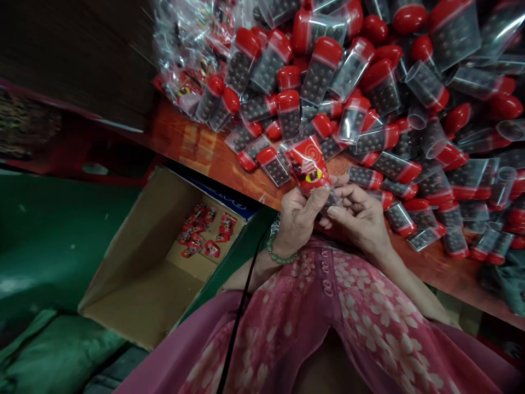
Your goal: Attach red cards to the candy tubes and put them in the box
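Fingers (316,200) of your left hand (296,221) and right hand (363,216) hold the near end of a red printed packet (309,161), pinched between them; its far end projects beyond your fingertips, leaning left, over the orange tabletop (184,137). Beyond and to the right, red-capped clear containers (322,76), many with dark beads, lie heaped. Far left: crinkled clear wrappers (192,49). Near left, below the tabletop: an open cardboard box (135,241) containing small red packets (197,224).
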